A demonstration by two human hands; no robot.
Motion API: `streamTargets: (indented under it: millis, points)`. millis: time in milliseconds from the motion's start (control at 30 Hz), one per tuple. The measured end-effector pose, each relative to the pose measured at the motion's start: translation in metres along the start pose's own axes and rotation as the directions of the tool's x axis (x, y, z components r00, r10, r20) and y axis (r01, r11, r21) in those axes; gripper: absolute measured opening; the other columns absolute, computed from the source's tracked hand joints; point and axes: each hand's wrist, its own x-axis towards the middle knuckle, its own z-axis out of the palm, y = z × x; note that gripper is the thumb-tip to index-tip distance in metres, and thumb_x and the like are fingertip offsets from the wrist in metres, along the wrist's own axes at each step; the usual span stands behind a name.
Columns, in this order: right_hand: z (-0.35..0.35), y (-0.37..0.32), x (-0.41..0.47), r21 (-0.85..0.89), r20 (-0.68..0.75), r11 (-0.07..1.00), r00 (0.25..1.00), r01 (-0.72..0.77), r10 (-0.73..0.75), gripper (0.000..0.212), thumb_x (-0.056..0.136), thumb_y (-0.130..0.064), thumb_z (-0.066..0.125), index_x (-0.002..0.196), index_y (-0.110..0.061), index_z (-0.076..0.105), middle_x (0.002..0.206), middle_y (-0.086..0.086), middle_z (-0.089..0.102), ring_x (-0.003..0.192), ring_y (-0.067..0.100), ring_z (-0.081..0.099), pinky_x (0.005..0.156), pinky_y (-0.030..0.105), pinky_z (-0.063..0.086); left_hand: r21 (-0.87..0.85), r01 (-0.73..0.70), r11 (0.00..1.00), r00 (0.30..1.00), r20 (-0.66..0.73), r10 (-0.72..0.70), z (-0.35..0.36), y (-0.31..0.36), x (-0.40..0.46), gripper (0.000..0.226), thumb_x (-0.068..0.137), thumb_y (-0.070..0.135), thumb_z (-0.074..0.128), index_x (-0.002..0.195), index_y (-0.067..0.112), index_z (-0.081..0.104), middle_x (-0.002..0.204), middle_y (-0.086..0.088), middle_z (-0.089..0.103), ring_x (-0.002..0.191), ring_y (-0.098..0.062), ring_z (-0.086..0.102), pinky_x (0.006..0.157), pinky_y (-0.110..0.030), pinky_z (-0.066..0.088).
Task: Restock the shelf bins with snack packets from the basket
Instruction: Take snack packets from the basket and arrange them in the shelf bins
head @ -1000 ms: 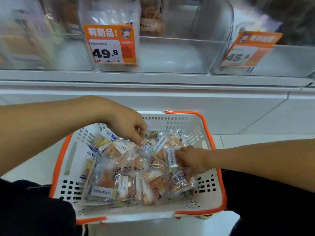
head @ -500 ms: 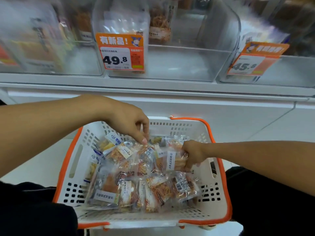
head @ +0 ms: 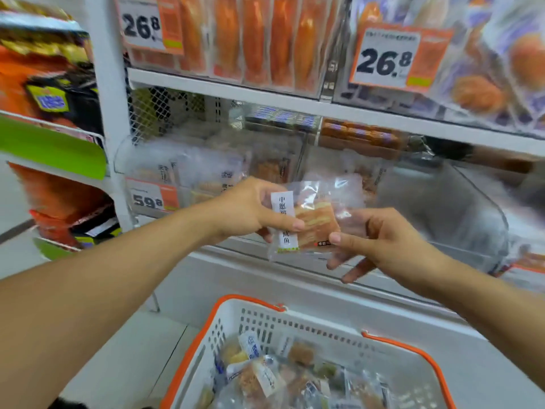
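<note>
Item: snack packet (head: 312, 219), clear wrap, white label strip with dark characters, orange-brown contents; held upright in the air above the basket (head: 224, 335), in front of the clear shelf bins (head: 460, 208)
Landmark: basket, white plastic with orange rim; low in view, below both hands; holds a heap of further clear packets (head: 265, 376)
Left hand (head: 250, 211): above the basket, to its upper left; grip clamped on the packet, thumb laid across the label strip, fingers curled behind
Right hand (head: 380, 240): above the basket, to its upper right; thumb tip presses the packet's lower right corner, fingers mostly extended behind and below it; a light pinch rather than a full clasp
Bins: clear, curved fronts, on the shelf directly above and beyond the basket; the left one carries packets and a price tag (head: 152, 197) reading 59.8; the right one looks nearly bare, though blur hides much
Upper shelf: further above the basket; orange packs (head: 253, 39) and two 26.8 tags
Step in hand (judgement): packet raised for sorting or straightening before it goes into a bin; most stock remains in the basket
Method advised: read the label against the bin's contents first; keep the packet flat and label outward; let one hand take it fully before the other releases; lift it over the bin's front lip rather than pushing through; set it upright beside its like
Risk: slippery wrap; a corner pinch may slip; contents likely brittle, so no squeezing
</note>
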Motion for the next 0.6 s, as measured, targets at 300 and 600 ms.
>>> streamTargets:
  millis: [300,600]
  points:
    - [0.021,-0.075,0.11,-0.975,0.032,0.171,0.853,0.141,-0.521,0.017,0.094,-0.028,0.055,0.082,-0.017,0.062,0.073,0.002,0.058,0.066,0.027,0.052,0.058,0.034,0.037,-0.079,0.04,0.996,0.695,-0.714,-0.085,-0.067,-0.036,0.006,0.019,0.083,0.03,0.077,0.087,0.026,0.058,0.093,-0.012,0.068,0.081,-0.03,0.069,0.065,-0.03,0.049]
    - [0.047,-0.063,0.206,-0.999,0.007,0.04,0.998,0.01,-0.068,0.024,0.092,-0.01,0.062,0.115,-0.003,0.061,0.099,0.01,0.059,0.088,0.028,0.057,0.075,0.038,0.05,-0.028,0.071,0.997,0.738,-0.671,-0.072,-0.064,-0.045,0.014,0.015,0.092,0.015,0.059,0.08,0.025,0.06,0.086,-0.009,0.07,0.075,-0.027,0.068,0.064,-0.031,0.046]
